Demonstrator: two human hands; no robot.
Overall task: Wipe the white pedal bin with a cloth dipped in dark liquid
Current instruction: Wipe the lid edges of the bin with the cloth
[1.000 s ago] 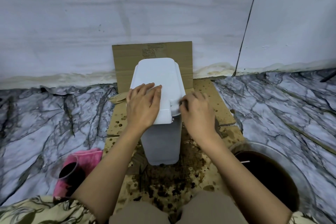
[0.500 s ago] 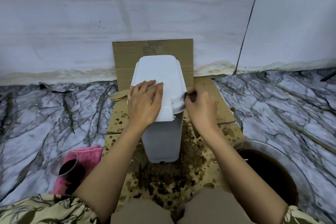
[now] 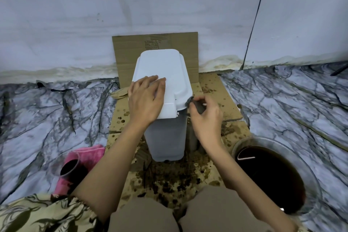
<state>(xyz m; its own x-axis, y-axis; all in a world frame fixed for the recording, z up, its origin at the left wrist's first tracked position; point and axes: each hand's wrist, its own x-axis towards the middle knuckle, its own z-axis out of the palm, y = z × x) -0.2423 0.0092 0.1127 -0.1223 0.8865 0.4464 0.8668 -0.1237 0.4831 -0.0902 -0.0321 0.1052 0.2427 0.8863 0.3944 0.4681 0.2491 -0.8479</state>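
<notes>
The white pedal bin [image 3: 165,73] stands upright on stained cardboard [image 3: 212,88] in the middle of the floor, lid closed. My left hand [image 3: 146,100] lies flat on the near left part of the lid, fingers straight. My right hand [image 3: 205,120] pinches a small dark wet cloth [image 3: 196,104] and holds it against the lid's right front corner. A wide bowl of dark liquid [image 3: 271,177] sits on the floor to the right of my right forearm.
A cup of dark liquid [image 3: 69,167] stands on a pink cloth [image 3: 90,154] at the lower left. A cardboard flap [image 3: 128,52] leans on the wall behind the bin. Marble-patterned sheeting [image 3: 47,115] covers the floor on both sides. My knees fill the bottom edge.
My right hand has slid with the cloth along the lid's right edge, away and then back toward the front corner. My left hand has stayed flat on the lid.
</notes>
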